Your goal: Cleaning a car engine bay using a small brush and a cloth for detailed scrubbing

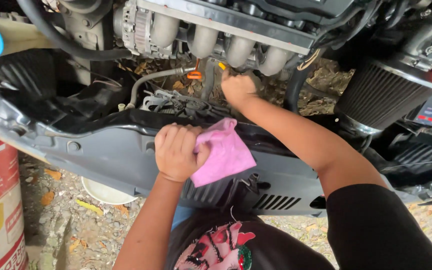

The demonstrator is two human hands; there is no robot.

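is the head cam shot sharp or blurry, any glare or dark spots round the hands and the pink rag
Head view: even daylight, mostly sharp; the left hand and its pink rag are crisp, the right hand slightly soft. Head view: soft sheen, no harsh glare, on the metal intake pipes; deep shadow at the left by the black hose. Head view: wide-angle bending at the edges.
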